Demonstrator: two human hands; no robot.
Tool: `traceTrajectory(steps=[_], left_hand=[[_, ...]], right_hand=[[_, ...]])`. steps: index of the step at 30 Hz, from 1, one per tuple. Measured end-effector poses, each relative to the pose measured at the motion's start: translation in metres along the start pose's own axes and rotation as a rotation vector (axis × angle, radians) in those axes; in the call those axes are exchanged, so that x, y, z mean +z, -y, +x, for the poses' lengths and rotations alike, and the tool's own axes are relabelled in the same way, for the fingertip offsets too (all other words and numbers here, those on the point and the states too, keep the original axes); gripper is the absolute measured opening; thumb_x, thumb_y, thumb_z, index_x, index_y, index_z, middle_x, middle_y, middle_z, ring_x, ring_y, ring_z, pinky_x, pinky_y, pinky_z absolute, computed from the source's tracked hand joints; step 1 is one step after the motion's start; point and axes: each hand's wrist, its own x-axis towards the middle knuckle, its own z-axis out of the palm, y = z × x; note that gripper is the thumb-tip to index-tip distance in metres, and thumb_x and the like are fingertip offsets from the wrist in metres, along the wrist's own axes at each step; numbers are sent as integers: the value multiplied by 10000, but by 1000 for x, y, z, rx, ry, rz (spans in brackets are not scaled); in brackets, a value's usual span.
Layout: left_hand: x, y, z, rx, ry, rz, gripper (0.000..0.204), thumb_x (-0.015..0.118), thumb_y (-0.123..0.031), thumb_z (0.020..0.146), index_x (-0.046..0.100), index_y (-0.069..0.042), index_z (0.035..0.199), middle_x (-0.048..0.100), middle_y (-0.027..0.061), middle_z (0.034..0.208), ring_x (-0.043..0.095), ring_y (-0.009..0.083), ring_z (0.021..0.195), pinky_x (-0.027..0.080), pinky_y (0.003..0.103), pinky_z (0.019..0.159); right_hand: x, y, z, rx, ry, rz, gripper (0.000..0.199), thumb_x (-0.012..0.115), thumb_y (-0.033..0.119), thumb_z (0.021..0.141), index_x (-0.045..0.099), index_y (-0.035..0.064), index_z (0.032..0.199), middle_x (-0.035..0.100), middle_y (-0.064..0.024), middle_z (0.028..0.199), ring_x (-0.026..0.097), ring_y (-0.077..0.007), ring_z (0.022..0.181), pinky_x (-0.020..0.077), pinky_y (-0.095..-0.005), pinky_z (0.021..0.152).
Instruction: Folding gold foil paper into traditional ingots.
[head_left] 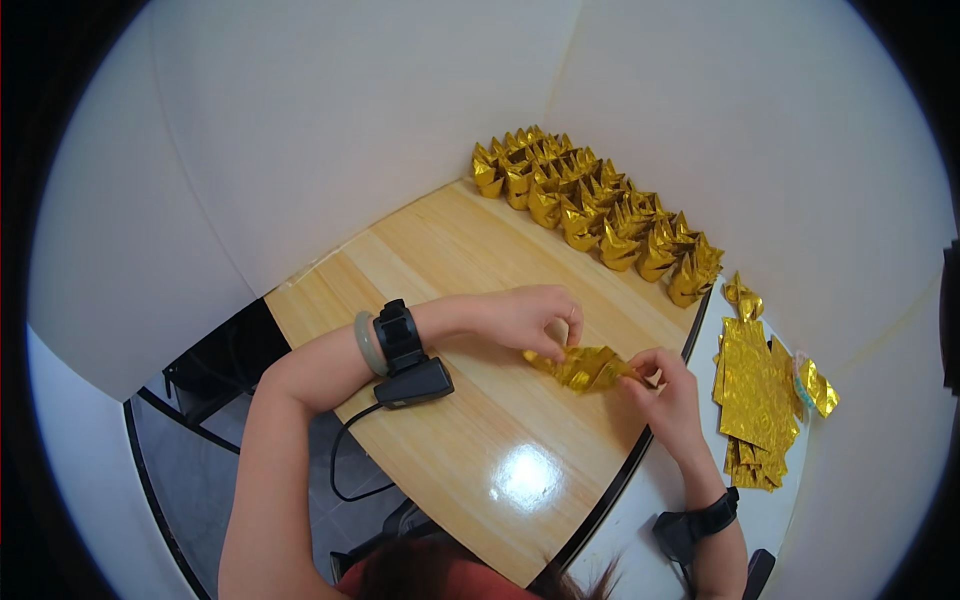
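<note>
A piece of folded gold foil paper (pixel 585 369) is stretched between my two hands above the wooden table. My left hand (pixel 535 318) comes in from the left and pinches its left end. At the other end, the thumb and fingers of my right hand (pixel 665 392) grip a narrow, pointed tip. The foil looks creased and partly twisted along its middle. Where the fingertips press, its ends are hidden.
Rows of folded gold foil shapes (pixel 600 205) line the table's far edge by the wall. Flat gold sheets (pixel 755 395) are stacked on a white surface (pixel 640 530) at right, beside a clear-and-gold packet (pixel 815 385). A cable (pixel 338 470) hangs from my left wrist device.
</note>
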Motion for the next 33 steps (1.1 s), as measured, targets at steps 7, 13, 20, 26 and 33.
traceTrajectory(steps=[7,13,20,26,33], left_hand=[[2,-7,1,191,14,64,162,712,-129,713,623,-76,838,583,38,878,503,207,951,406,314,845],[5,2,0,118,125,75,245,687,-147,761,671,-115,1003,535,68,1129,427,247,1084,357,331,946],[4,12,-1,39,193,256,421,662,-276,793,594,-295,1208,272,108,1458,170,405,1320,144,486,1071],[1,12,-4,-25,218,309,476,632,-429,793,540,-353,1254,199,134,1489,82,447,1345,63,571,1056],[5,0,-7,-80,239,372,548,622,-494,781,501,-342,1293,178,155,1491,35,443,1357,50,621,1039]], right_hand=[[-3,-12,2,-261,139,-168,172,577,-61,676,574,45,811,568,-84,812,541,-274,854,460,-347,729],[-6,-8,0,-222,237,-198,240,552,-82,648,576,51,846,574,-82,860,539,-287,873,456,-367,777],[-9,4,-13,-282,691,-526,1020,430,719,777,151,-24,1419,160,-207,1481,145,-317,1383,139,-461,1110],[-22,0,-20,-113,713,-522,1095,475,725,746,140,-93,1393,124,-277,1464,114,-328,1387,110,-495,1103],[-12,12,-19,-69,437,-738,1047,487,694,755,182,-85,1384,159,-304,1441,121,-390,1372,106,-545,1082]])
